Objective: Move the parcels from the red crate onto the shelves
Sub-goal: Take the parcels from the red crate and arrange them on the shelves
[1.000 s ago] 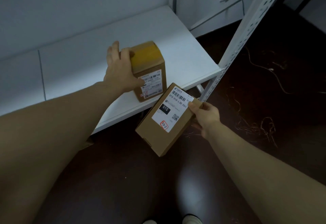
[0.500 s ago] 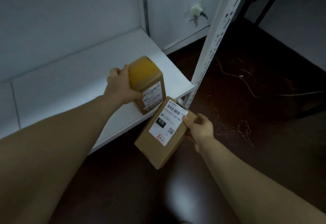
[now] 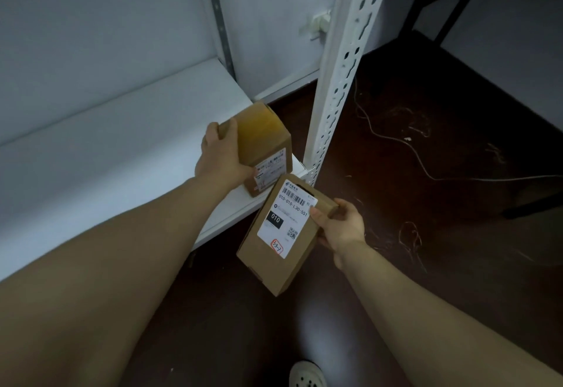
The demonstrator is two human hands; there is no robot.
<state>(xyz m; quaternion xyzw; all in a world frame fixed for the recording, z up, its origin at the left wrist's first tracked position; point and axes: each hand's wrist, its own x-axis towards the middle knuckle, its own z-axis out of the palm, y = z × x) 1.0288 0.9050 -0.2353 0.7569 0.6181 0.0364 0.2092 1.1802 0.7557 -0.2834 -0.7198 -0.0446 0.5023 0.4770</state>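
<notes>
The left hand (image 3: 221, 158) grips the small taped carton (image 3: 262, 137), fingers hooked over its far top edge and thumb pressed against the near labelled side. The right hand (image 3: 341, 228) holds the flat kraft parcel (image 3: 280, 234) by its right long edge, thumb on top at the corner of the shipping label (image 3: 286, 219) and fingers curled underneath. The step in hand looks like placing: the carton stands on the white shelf board (image 3: 106, 149) at its front right corner, just beside the perforated white upright (image 3: 341, 82), and seems to be being seated or squared there. The flat parcel waits its turn, held in the air over the dark floor in front of the shelf edge. The next move probably calls for the left hand to let go and clear out, then for the right to lift the flat parcel over the board's edge and set it down left of the carton, where there is bare board. The carton stands upright, long axis roughly vertical, taped top up and label facing the person. The flat parcel lies broad face up, its long axis running diagonally from near left to far right, barcode end pointing at the carton — whether they touch I cannot tell. The red crate is not in view. A thin cable (image 3: 396, 140) trails across the floor beyond.
</notes>
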